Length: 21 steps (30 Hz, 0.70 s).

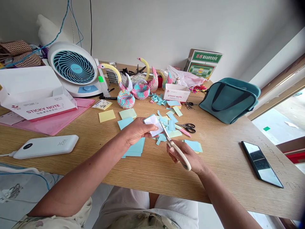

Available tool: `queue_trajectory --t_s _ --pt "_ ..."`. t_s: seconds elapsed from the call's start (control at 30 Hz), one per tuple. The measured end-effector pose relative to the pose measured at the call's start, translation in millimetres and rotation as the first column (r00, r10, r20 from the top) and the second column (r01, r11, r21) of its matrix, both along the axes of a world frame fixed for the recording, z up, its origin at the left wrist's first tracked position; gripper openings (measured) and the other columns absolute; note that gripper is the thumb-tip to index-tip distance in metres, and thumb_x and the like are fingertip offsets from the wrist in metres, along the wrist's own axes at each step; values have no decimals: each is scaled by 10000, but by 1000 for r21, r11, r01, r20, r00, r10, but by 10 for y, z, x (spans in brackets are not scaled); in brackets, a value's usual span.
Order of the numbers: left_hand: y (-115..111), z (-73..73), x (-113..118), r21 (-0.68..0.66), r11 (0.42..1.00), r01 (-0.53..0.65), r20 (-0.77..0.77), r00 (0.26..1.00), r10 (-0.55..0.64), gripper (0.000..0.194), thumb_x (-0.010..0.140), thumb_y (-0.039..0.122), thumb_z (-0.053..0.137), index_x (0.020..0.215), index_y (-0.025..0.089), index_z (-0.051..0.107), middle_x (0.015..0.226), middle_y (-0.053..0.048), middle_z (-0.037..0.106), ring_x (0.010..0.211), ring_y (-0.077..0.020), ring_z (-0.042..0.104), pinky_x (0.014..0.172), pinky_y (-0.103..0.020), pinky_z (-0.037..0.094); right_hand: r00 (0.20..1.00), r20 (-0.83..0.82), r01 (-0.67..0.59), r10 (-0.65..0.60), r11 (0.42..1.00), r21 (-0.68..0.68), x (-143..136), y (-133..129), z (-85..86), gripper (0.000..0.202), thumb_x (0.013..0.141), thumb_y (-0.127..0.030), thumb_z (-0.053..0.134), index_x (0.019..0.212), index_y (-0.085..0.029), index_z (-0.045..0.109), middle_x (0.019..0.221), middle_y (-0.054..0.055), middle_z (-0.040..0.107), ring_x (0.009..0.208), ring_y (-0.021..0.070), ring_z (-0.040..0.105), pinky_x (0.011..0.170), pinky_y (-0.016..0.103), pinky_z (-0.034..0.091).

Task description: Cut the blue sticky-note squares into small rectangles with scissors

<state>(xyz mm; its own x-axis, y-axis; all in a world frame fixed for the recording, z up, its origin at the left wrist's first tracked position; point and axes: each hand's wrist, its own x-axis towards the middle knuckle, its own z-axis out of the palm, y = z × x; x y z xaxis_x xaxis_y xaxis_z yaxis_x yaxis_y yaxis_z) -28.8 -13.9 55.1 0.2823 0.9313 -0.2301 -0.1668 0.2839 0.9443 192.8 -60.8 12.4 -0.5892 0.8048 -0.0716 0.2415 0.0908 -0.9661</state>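
Observation:
My left hand (140, 128) is closed on a small piece of paper (152, 123), pale on its upper face with a blue edge, thumb on top. My right hand (186, 156) grips white-handled scissors (179, 152). Their blades meet the right side of the paper; how far they are parted is hard to tell. Beneath both hands lie cut blue paper strips (171, 124) and blue sheets (134, 148). Dark-handled scissors (189, 128) rest just beyond the strips. A small stack of blue notes (193, 145) sits beside my right hand.
Folded-paper swans (126, 98) stand at the back, near a sticky note box (176, 93). To the left are a fan (73, 68), a larger open box (40, 106) and a power bank (47, 146). A teal bag (230, 100) and a phone (262, 163) occupy the right.

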Motion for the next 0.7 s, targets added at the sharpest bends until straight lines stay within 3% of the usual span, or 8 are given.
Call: queue_trajectory --t_s 0.7 --pt "13 11 -21 -8 1000 27 32 999 -27 324 526 216 866 809 107 752 855 -84 754 790 -189 673 713 -325 589 995 -31 91 -91 996 -25 -33 -43 -49 527 914 -671 544 680 -217 414 522 -64 400 444 85 393 443 234 352"
